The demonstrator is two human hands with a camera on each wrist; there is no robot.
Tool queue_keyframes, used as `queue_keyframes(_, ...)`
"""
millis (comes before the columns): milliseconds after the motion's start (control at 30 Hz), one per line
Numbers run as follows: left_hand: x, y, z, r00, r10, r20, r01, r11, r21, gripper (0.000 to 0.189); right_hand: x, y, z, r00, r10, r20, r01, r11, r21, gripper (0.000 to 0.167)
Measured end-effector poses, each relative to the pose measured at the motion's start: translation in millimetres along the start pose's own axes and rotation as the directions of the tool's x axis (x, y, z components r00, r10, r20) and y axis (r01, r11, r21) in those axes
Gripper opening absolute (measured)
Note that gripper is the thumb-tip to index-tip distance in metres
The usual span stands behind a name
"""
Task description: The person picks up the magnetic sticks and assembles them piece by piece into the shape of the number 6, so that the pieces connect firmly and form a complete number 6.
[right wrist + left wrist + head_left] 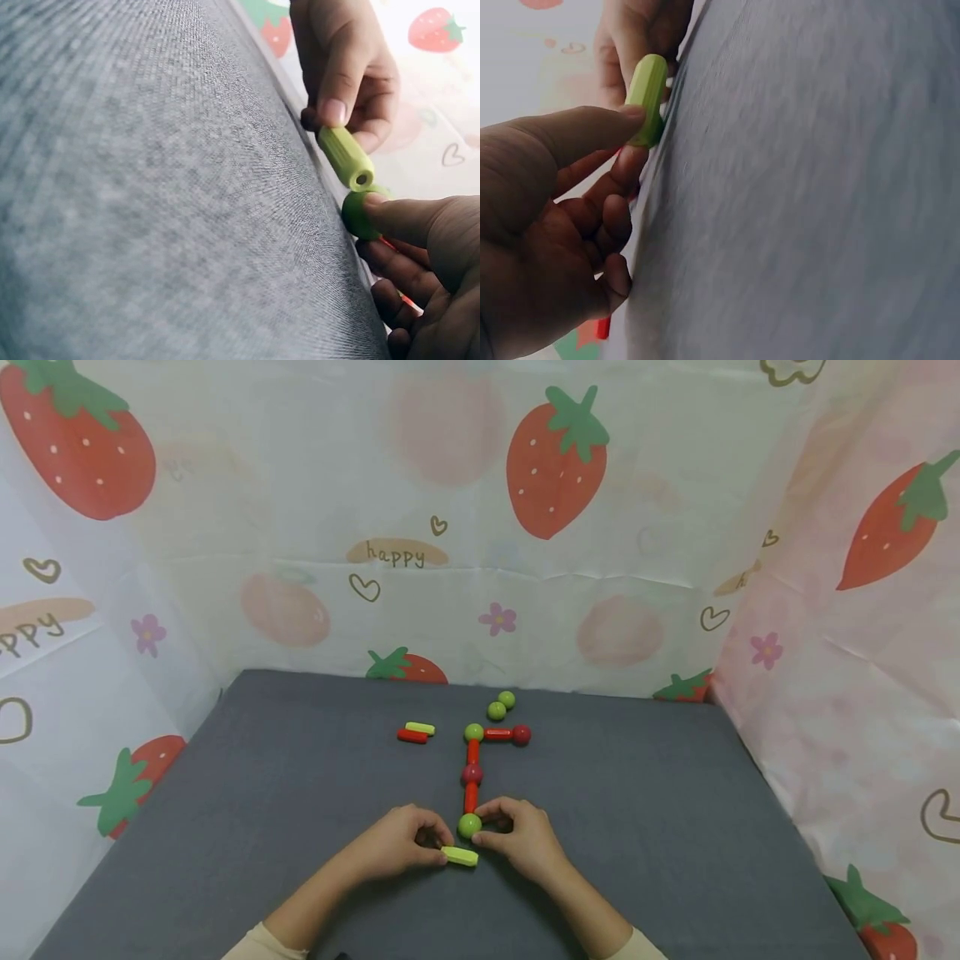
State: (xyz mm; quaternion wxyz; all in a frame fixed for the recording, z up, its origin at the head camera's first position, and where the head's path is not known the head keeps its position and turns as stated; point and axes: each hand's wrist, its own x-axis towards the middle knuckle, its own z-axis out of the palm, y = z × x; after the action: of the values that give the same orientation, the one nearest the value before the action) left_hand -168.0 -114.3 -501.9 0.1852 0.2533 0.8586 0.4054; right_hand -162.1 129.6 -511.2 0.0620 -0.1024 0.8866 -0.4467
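Observation:
Between thumb and fingers, my left hand (399, 843) pinches one end of a yellow-green rod (460, 857). A round hole shows in that rod's free end in the right wrist view. My right hand (525, 839) grips a green ball (469, 825) just beyond the rod. From this ball a chain runs away from me: a red rod (471, 797), a dark red ball (472, 774), another red rod (473, 752) and a green ball (474, 732). There it turns right through a red rod (498, 735) to a dark red ball (522, 735).
Two loose green balls (497, 711) lie behind the chain. Left of it, a loose yellow-green rod (420, 728) and a red rod (412, 737) lie side by side. A dark grey cloth (637, 827) covers the table, with a strawberry-print curtain (465, 510) around its back and sides.

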Motion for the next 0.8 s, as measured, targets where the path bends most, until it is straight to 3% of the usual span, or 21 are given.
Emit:
queue_keyframes(333,1.0,6.8,16.9,0.998,-0.005,-0.06,0.012,0.994,0.112,0.013,0.2,0.7,0.6,1.0,0.002,-0.001,-0.002,1.0,0.012,0.029)
queue_keyframes(800,-0.2,6.8,25.1,0.992,-0.014,-0.128,0.027,0.995,0.101,0.014,0.0,1.4,0.4,1.0,0.0,0.0,0.0,1.0,0.0,0.03)
